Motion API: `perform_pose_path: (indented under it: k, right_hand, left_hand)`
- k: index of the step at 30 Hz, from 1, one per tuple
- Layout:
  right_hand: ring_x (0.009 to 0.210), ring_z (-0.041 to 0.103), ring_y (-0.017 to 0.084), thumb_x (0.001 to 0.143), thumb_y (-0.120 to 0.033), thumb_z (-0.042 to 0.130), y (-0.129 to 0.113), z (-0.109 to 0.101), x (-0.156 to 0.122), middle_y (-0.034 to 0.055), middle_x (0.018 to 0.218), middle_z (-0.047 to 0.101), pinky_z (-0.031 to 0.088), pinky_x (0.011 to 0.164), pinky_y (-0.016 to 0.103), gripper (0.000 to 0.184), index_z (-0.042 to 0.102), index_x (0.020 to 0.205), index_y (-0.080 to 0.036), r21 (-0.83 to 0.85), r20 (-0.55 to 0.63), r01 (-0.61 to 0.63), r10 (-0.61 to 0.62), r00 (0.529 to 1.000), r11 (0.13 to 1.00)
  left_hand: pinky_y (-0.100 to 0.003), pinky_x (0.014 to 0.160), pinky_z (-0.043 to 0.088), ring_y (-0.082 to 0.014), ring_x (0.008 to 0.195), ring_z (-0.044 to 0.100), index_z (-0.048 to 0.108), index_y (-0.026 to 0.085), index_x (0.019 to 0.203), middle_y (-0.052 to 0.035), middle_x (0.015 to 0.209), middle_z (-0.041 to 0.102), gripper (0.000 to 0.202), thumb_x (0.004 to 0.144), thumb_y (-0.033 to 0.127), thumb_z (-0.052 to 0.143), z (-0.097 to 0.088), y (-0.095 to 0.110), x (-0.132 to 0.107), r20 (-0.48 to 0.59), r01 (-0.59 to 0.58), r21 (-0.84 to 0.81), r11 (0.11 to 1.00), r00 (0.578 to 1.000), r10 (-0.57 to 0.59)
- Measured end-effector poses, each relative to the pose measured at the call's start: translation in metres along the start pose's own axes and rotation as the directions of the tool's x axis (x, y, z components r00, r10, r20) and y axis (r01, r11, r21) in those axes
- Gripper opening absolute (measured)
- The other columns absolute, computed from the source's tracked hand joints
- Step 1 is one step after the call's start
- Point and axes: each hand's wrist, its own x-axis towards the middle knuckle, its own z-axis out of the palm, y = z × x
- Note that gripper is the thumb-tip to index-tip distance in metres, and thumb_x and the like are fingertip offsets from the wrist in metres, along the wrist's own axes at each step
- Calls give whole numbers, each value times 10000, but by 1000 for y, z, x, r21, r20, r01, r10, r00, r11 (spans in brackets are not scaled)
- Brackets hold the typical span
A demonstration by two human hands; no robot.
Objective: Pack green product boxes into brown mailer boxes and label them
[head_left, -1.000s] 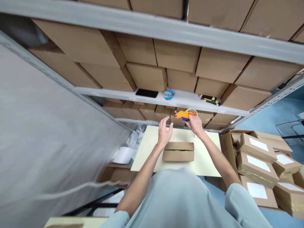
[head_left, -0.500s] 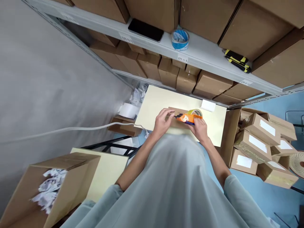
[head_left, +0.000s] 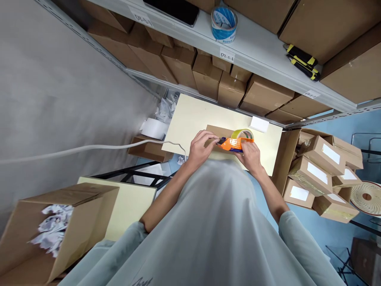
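Note:
My right hand (head_left: 250, 156) is wrapped around the handle of an orange tape dispenser (head_left: 230, 144) that carries a yellow tape roll (head_left: 242, 134). Close to the dispenser's dark toothed front, the fingertips of my left hand (head_left: 202, 147) are pinched together. They appear to hold the tape end there, though it is too small to see clearly. A brown cardboard box (head_left: 218, 129) lies on the cream table (head_left: 198, 111) beneath the dispenser, partly covered by my hands.
Above the table, a shelf (head_left: 256, 55) bears cartons, a blue-and-white tape roll (head_left: 224, 24), a black phone (head_left: 175, 10) and yellow-black utility knives (head_left: 303, 62). Labelled boxes (head_left: 320, 171) fill a large carton at right. Crumpled paper (head_left: 53, 228) sits in an open carton (head_left: 89, 222) at lower left.
My view has shifted, so the shelf sits higher in the picture. The dispenser has turned slightly and shows more of its roll. Both hands keep their places on it.

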Motion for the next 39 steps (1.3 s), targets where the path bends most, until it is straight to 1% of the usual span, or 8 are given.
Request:
perform_pose_path:
  k: [6, 11, 15, 21, 25, 29, 33, 39]
  right_hand:
    - [885, 691, 299, 1156, -615, 537, -4, -8, -1, 137, 966, 766, 521, 837, 405, 450, 687, 1026, -211, 63, 84, -6, 1, 996, 998]
    - [839, 705, 300, 1127, -712, 522, -15, -26, -6, 111, 880, 744, 532, 825, 403, 527, 666, 1007, -219, 126, 265, 5, -38, 963, 992]
    - [859, 734, 309, 1111, -726, 563, -16, -54, -10, 111, 911, 761, 524, 801, 380, 517, 668, 1061, -222, 143, 450, -42, -27, 893, 989]
    - [715, 671, 248, 1016, -739, 682, 12, -89, 15, 32, 831, 737, 423, 666, 323, 495, 682, 1031, -244, 196, 661, -324, 119, 741, 926]
    - [675, 584, 192, 881, -846, 729, 31, -82, 55, 8, 762, 673, 386, 645, 309, 622, 664, 906, -227, 298, 710, -403, 81, 699, 865]
    - [640, 555, 164, 767, -922, 786, 41, -70, 85, -2, 697, 637, 381, 607, 297, 727, 650, 874, -216, 336, 789, -489, 43, 613, 805]
    - [612, 541, 142, 730, -942, 822, 43, -61, 97, -5, 678, 623, 397, 575, 278, 767, 642, 857, -207, 344, 830, -552, 29, 557, 760]
    - [601, 528, 129, 660, -959, 856, 47, -44, 104, -14, 667, 592, 419, 559, 267, 806, 622, 814, -204, 326, 831, -575, 62, 552, 751]
  left_hand:
    - [-378, 937, 583, -226, 991, 710, 739, 238, 1012, -66, 997, 776, 206, 1120, 379, 635, -10, -4, -9, 95, 75, 15, 997, 993, -76]
    - [-337, 885, 574, -210, 922, 702, 725, 240, 994, -51, 976, 767, 207, 1102, 388, 629, -18, 0, -31, 205, 205, 13, 979, 958, -203]
    - [-338, 911, 583, -212, 919, 713, 736, 233, 985, -54, 981, 780, 249, 1078, 434, 622, -33, -2, -48, 184, 347, 13, 938, 921, -343]
    - [-355, 992, 614, -241, 985, 750, 768, 209, 984, -82, 1042, 830, 312, 962, 516, 718, -62, -34, -41, 90, 582, -64, 811, 812, -576]
    - [-386, 994, 619, -256, 980, 755, 796, 179, 917, -98, 991, 829, 278, 858, 450, 796, -57, -62, -20, 144, 690, -159, 706, 723, -675]
    - [-418, 988, 628, -266, 951, 763, 796, 158, 811, -82, 882, 799, 217, 754, 354, 869, -49, -88, -4, 202, 781, -205, 590, 623, -755]
    - [-419, 967, 641, -250, 904, 757, 793, 147, 785, -68, 824, 765, 191, 748, 308, 890, -47, -105, 3, 206, 817, -201, 540, 575, -792]
    - [-429, 956, 656, -237, 874, 747, 794, 146, 782, -81, 825, 771, 165, 748, 284, 878, -40, -125, 7, 216, 838, -185, 513, 544, -811]
